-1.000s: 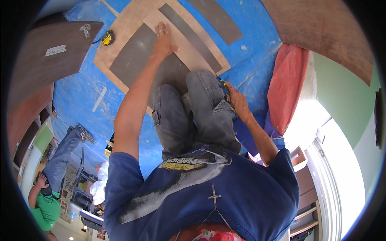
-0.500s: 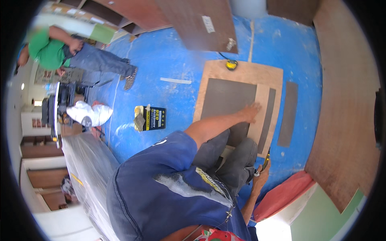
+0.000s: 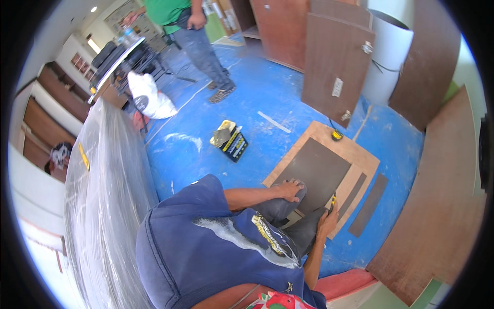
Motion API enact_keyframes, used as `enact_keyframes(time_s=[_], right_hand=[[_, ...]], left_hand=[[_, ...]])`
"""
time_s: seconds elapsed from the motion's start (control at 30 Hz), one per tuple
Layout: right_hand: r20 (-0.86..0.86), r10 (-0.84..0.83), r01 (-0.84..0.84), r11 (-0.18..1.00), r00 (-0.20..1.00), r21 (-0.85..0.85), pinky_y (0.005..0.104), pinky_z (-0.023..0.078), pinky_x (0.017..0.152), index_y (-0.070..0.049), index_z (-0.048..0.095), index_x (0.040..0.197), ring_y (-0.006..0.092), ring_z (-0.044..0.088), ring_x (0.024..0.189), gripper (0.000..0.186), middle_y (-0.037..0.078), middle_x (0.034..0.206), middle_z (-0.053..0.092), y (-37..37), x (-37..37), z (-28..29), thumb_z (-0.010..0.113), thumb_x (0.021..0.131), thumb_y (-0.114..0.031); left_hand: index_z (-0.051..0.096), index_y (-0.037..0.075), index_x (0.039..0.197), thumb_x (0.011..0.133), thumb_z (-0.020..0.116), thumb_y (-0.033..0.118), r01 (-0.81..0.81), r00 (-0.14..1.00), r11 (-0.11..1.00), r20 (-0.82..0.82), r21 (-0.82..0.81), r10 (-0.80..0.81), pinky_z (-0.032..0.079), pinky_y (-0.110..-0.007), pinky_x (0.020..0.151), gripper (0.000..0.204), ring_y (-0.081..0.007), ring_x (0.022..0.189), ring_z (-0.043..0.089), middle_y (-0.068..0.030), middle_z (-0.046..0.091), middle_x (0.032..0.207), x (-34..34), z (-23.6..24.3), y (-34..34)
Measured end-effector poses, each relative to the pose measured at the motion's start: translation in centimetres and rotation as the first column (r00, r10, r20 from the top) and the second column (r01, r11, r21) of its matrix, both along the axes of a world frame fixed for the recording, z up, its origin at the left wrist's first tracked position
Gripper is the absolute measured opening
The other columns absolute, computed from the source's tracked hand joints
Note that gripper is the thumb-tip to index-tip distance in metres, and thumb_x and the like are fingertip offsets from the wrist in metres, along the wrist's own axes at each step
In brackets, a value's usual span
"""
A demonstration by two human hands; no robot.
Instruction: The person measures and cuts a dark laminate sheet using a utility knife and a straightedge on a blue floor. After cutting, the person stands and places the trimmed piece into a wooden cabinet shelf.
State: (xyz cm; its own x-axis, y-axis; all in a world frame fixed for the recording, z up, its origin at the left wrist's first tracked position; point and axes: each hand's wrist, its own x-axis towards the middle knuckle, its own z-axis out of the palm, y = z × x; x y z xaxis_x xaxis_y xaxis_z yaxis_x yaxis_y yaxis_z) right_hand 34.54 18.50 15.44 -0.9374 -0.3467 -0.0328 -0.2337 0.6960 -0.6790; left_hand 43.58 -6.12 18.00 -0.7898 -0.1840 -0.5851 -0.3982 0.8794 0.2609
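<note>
On the plywood board, a dark grey sheet takes up most of the space, leaving a bare wood margin along the far edge, with a narrow dark strip on the board's right part. Right hand is by the board's near side, wrapped round a yellow-and-black tool; left hand holds nothing, just rests on a trouser leg there. Another dark strip lies just off the board's right edge, and past it a big wood panel hems that side in. Tape measure sits on the far edge, brown panel standing just beyond, so pretty tight. Most room's left of the board, though a black-and-yellow container is in the way, with a white bag and a co-worker farther off.
</note>
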Motion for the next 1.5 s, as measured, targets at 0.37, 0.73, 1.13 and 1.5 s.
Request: enact_keyframes(time_s=[0.37, 0.73, 1.13, 1.5], right_hand=[[-0.121, 0.123, -0.118, 0.992, 0.985, 0.046, 0.0526, 0.05, 0.088, -0.017, 0.042, 0.151, 0.0459, 0.064, 0.104, 0.066, 0.028, 0.113, 0.062, -0.6, 0.3, -0.8, 0.065, 0.09, -0.007], [-0.205, 0.184, -0.157, 0.978, 0.961, 0.137, 0.0517, 0.051, 0.084, -0.016, 0.042, 0.149, 0.0432, 0.065, 0.097, 0.067, 0.024, 0.108, 0.063, -0.8, -0.1, -2.3, 0.066, 0.087, -0.008], [-0.231, 0.296, -0.258, 0.949, 0.927, 0.182, 0.0529, 0.05, 0.088, -0.014, 0.041, 0.15, 0.0454, 0.063, 0.101, 0.066, 0.027, 0.113, 0.063, -1.2, -1.4, -4.2, 0.062, 0.088, -0.007], [-0.218, 0.367, -0.349, 0.93, 0.904, 0.115, 0.0494, 0.048, 0.098, -0.012, 0.044, 0.15, 0.0428, 0.061, 0.117, 0.062, 0.023, 0.134, 0.061, -1.4, -1.9, -4.3, 0.058, 0.09, -0.005]], left_hand=[[0.034, 0.012, 0.157, 0.095, 0.064, 0.045, -0.17, 0.975, 0.983, -0.154, -0.067, 0.158, 0.029, -0.059, 0.118, 0.076, -0.0425, 0.151, 0.024, -0.0203, 0.023, 0.165, 7.0, 4.2, -2.0], [0.031, 0.014, 0.159, 0.092, 0.063, 0.046, -0.287, 0.94, 0.952, -0.222, -0.104, 0.259, 0.025, -0.065, 0.117, 0.08, -0.0438, 0.151, 0.021, -0.0213, 0.02, 0.165, 10.2, 4.7, -3.6], [0.036, 0.008, 0.155, 0.086, 0.071, 0.038, -0.393, 0.856, 0.918, -0.384, -0.049, 0.346, 0.027, -0.069, 0.113, 0.083, -0.051, 0.148, 0.022, -0.028, 0.023, 0.162, 13.1, 4.7, -3.7], [0.034, 0.007, 0.157, 0.085, 0.072, 0.042, -0.472, 0.826, 0.876, -0.395, -0.098, 0.401, 0.024, -0.07, 0.114, 0.089, -0.0501, 0.15, 0.019, -0.0283, 0.024, 0.161, 14.3, 4.8, -3.5]])
